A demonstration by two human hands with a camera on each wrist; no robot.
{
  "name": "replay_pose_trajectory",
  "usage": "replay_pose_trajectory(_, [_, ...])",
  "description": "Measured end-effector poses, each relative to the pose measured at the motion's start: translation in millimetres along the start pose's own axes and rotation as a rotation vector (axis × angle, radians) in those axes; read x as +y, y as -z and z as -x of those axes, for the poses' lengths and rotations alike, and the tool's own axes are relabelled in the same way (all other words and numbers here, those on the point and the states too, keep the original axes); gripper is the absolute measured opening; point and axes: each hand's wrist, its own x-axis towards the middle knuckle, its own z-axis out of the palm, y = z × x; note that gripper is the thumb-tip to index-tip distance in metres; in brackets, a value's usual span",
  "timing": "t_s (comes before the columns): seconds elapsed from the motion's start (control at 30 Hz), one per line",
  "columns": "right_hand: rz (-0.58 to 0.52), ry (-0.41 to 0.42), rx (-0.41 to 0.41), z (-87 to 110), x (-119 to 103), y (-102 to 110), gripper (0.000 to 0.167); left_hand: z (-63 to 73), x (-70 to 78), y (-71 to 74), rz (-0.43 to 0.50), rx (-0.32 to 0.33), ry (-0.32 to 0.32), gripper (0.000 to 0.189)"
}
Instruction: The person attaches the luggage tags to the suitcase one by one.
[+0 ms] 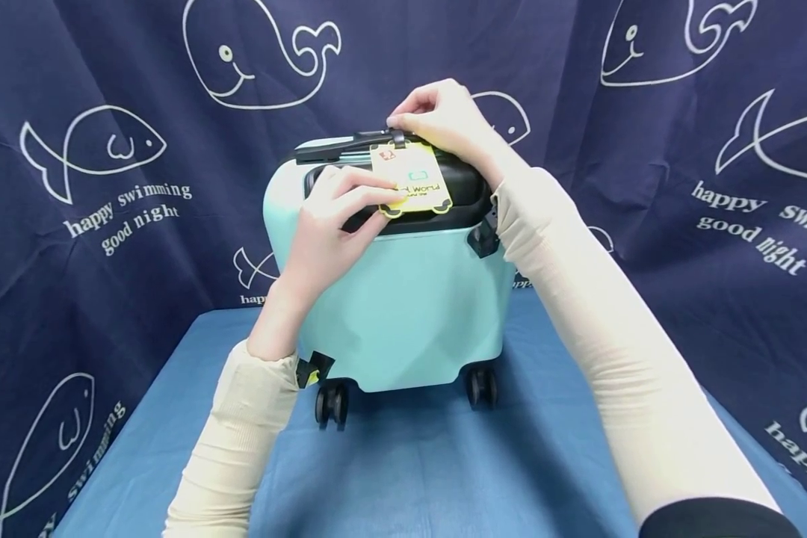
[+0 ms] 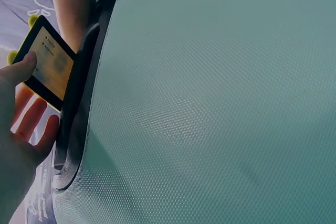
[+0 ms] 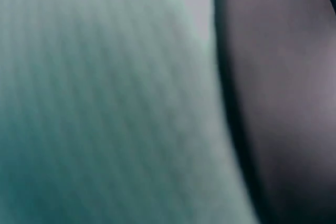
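A yellow luggage tag (image 1: 413,179) hangs against the black top of a light-teal suitcase (image 1: 403,306). My left hand (image 1: 339,217) pinches the tag's lower left edge between thumb and fingers. In the left wrist view, the thumb presses the black-framed back of the tag (image 2: 50,66), where a name and address panel shows. Above it, my right hand (image 1: 453,123) reaches over the suitcase handle (image 1: 339,152), thumb and fingertips pinching the tag's black strap (image 1: 398,137) where it loops at the handle. The right wrist view is blurred and shows only the suitcase's shell (image 3: 105,103) and dark trim.
The suitcase stands upright on black wheels (image 1: 332,405) on a blue-covered table (image 1: 390,463). Behind it hangs a dark blue curtain (image 1: 128,67) printed with whales and fish. Black wrist-camera mounts (image 1: 484,237) sit at both cuffs, close to the suitcase.
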Motion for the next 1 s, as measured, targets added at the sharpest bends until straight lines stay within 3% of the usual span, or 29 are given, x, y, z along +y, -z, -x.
replay_pose_trajectory(0.23, [0.062,0.024,0.034,3.6,4.1,12.0,0.025,-1.4,-0.1,-5.0,0.022,-0.021,0.010,0.018])
replay_pose_trajectory(0.33, [0.086,0.025,0.052,11.4,7.9,19.9,0.026,0.1,2.2,-6.8,0.035,-0.031,0.028,0.027])
replay_pose_trajectory(0.53, [0.175,0.074,0.141,37.7,8.7,33.5,0.026,7.7,8.4,-3.0,0.075,0.024,0.101,0.037])
replay_pose_trajectory(0.8, [0.172,0.263,0.343,80.3,17.9,54.8,0.018,23.7,15.2,24.0,-0.030,0.185,0.284,0.025])
replay_pose_trajectory(1.0, [0.216,0.337,0.443,116.7,38.1,60.4,0.016,41.3,15.2,49.9,-0.132,0.163,0.391,0.025])
